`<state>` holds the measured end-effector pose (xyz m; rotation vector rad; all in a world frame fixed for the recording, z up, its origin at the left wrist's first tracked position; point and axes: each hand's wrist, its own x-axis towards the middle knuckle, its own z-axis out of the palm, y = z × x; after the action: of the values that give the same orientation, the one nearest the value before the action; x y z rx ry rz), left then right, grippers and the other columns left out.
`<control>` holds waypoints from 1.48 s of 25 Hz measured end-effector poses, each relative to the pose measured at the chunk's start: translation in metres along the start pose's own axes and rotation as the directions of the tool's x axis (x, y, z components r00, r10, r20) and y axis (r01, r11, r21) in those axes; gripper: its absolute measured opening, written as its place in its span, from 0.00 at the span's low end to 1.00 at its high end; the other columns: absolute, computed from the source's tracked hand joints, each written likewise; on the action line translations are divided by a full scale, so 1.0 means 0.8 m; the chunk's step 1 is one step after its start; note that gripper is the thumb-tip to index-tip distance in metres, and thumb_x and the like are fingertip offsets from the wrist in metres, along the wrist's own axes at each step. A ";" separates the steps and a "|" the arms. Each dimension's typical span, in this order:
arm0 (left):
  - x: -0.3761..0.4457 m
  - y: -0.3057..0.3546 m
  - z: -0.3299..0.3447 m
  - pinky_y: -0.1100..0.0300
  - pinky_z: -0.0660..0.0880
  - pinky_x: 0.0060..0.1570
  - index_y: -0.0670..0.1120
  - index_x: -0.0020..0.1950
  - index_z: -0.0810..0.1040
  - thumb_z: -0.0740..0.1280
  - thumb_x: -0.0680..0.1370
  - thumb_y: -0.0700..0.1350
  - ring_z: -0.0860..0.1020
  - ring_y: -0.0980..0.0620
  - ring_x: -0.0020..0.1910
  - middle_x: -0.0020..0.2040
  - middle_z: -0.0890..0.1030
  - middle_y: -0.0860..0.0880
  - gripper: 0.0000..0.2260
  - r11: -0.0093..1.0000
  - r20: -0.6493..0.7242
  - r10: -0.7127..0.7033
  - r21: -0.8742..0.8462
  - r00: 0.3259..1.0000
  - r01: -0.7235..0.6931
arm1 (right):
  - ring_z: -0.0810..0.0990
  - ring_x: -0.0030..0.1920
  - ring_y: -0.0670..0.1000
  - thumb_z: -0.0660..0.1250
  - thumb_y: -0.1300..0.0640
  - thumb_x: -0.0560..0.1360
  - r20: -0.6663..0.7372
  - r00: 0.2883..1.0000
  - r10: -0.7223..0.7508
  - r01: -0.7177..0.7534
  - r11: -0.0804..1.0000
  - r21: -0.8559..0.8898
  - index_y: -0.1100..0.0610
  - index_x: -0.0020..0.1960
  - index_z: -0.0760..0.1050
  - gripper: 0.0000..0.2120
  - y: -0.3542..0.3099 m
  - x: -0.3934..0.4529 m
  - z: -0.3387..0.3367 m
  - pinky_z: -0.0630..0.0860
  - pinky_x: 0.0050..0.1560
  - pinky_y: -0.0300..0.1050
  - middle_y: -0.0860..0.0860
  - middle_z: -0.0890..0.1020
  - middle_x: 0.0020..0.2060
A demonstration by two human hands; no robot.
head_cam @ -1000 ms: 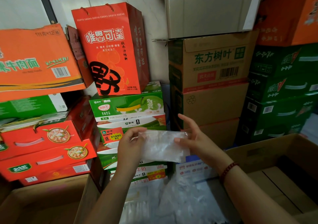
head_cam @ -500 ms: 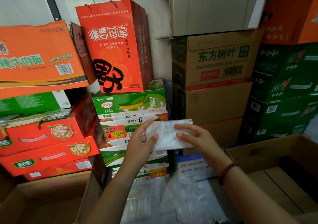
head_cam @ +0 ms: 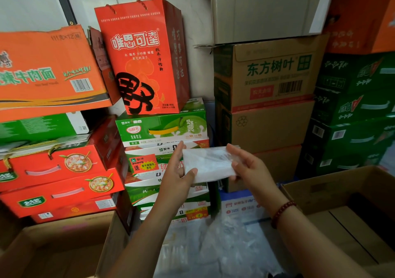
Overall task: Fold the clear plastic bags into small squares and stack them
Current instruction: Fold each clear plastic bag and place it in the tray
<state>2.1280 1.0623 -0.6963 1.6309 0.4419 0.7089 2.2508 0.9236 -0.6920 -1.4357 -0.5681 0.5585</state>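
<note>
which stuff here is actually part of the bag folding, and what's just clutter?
Job:
- folded clear bag, held up between left hand and right hand
- loose clear bags lying below the hands

Clutter:
- red gift bag
- green milk-drink carton
- brown cartons
- open cardboard box at right

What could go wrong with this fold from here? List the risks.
1. The folded bag is held in mid-air, pinched only at its ends by the left hand and right hand; slick plastic could spring open.
2. If dropped, it could land in the loose plastic below and get mixed in.
</note>
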 end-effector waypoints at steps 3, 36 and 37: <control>0.003 0.002 0.002 0.65 0.78 0.35 0.50 0.72 0.67 0.66 0.78 0.43 0.78 0.52 0.52 0.64 0.75 0.48 0.22 0.944 -0.088 -0.220 -0.271 0.972 0.189 | 0.77 0.34 0.44 0.59 0.64 0.80 0.037 0.999 -0.023 0.023 1.000 -0.012 0.47 0.68 0.71 0.20 0.001 -0.004 0.003 0.77 0.36 0.37 0.55 0.74 0.62; -0.012 -0.004 0.032 0.70 0.64 0.28 0.48 0.32 0.66 0.58 0.82 0.44 0.66 0.55 0.30 0.30 0.67 0.53 0.17 0.957 -0.359 0.185 0.278 0.915 -0.085 | 0.77 0.35 0.51 0.55 0.53 0.82 -0.409 0.868 -0.282 0.126 0.921 -0.367 0.56 0.46 0.72 0.11 0.014 -0.004 0.028 0.76 0.37 0.50 0.51 0.77 0.34; -0.011 -0.005 0.030 0.70 0.64 0.27 0.48 0.32 0.67 0.58 0.82 0.45 0.67 0.54 0.30 0.30 0.68 0.53 0.17 0.964 -0.354 0.162 0.255 0.921 -0.071 | 0.77 0.36 0.52 0.55 0.53 0.82 -0.407 0.871 -0.275 0.120 0.923 -0.366 0.56 0.47 0.72 0.10 0.014 -0.004 0.028 0.77 0.38 0.51 0.51 0.77 0.35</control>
<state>2.1381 1.0393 -0.7035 1.7599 0.7304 1.1007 2.2331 0.9388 -0.7022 -1.7309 -0.4383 -0.0547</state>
